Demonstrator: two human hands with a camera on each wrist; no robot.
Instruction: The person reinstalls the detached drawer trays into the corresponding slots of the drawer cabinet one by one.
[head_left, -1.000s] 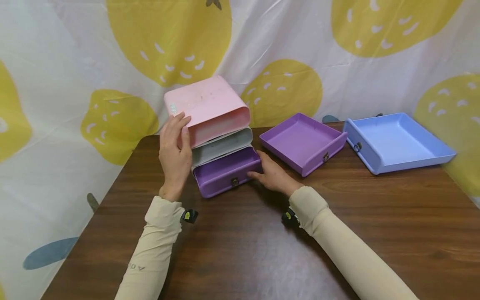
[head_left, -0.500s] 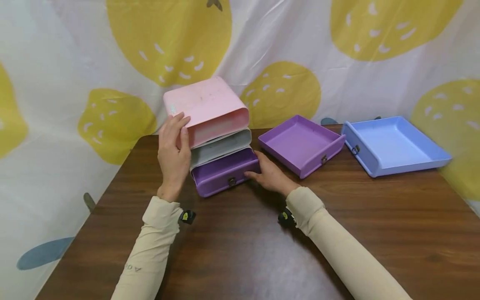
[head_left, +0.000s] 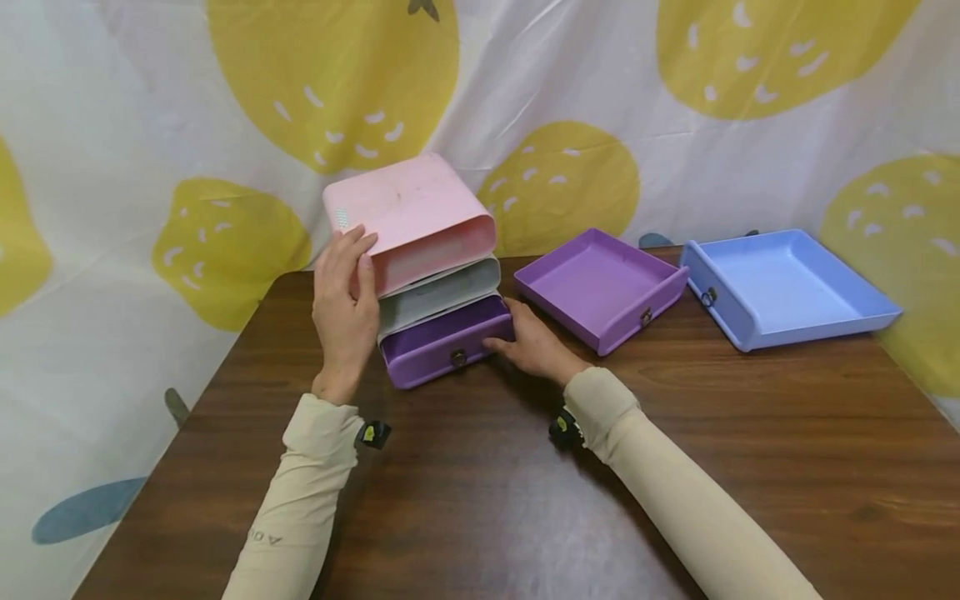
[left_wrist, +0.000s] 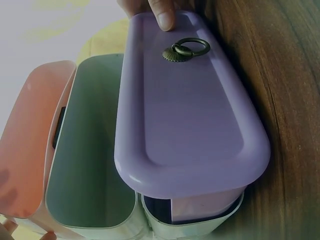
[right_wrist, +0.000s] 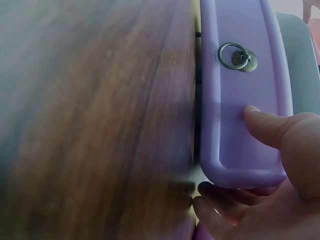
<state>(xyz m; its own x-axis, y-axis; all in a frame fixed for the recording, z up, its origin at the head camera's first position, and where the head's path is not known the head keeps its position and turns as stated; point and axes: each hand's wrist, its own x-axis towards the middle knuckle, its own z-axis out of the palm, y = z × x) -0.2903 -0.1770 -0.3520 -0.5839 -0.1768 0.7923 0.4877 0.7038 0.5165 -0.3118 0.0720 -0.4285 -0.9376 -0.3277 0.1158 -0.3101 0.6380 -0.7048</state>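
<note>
Purple drawer (head_left: 429, 366): part in btm box (left_wrist: 200, 232). R hand (head_left: 536, 343) pinches its right end; L hand (head_left: 345, 308), fingers straight, rests on pink box (head_left: 408, 200)'s left side. Pink box + gray box (head_left: 442, 289): no drawers. 2nd drawer (head_left: 596, 283) & blue drawer (head_left: 795, 287) lie right, on desk (head_left: 480, 500). Prob. 1 part done, 2 left.

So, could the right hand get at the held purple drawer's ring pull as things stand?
Likely yes: the right hand holds the purple drawer, its thumb near the ring pull, nothing in between.

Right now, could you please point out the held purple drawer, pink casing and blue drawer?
Held purple drawer (left_wrist: 192, 110), left wrist view: front panel.
Pink casing (head_left: 408, 200), head view: top panel.
Blue drawer (head_left: 787, 283), head view: inner floor.
</note>
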